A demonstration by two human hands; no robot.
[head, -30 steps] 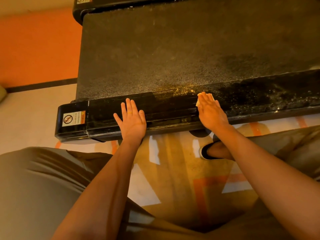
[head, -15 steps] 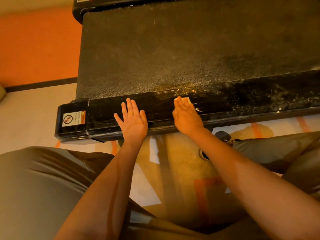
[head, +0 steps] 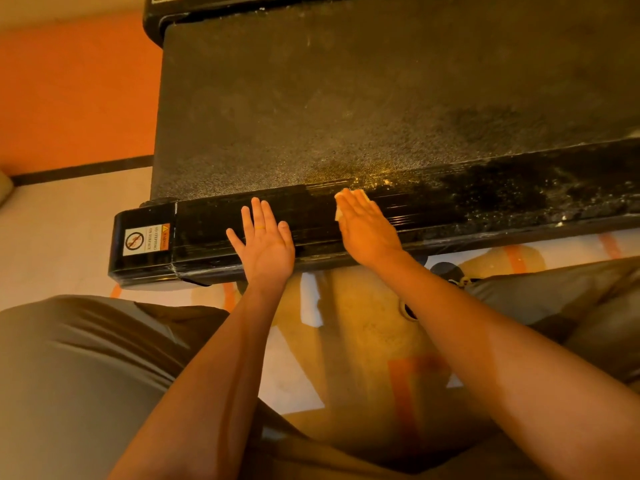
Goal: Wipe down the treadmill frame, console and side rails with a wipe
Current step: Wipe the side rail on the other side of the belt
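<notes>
A black treadmill side rail (head: 485,209) runs across the view in front of me, dusty and speckled toward the right. My right hand (head: 367,230) lies flat on the rail, fingers straight, pressing a pale wipe (head: 360,195) whose edges show at the fingertips and beside the hand. My left hand (head: 265,245) rests flat on the rail a little to the left, fingers spread, a ring on one finger. Beyond the rail lies the dark running belt (head: 346,98).
The rail's end cap at the left carries a warning sticker (head: 145,240). My knees in grey trousers (head: 79,375) frame the bottom, over a patterned mat (head: 363,341). An orange wall (head: 76,91) and a pale floor (head: 69,209) lie to the left.
My right hand has slid the wipe leftward along the rail, from the dusty part toward my left hand. The left hand has stayed in place.
</notes>
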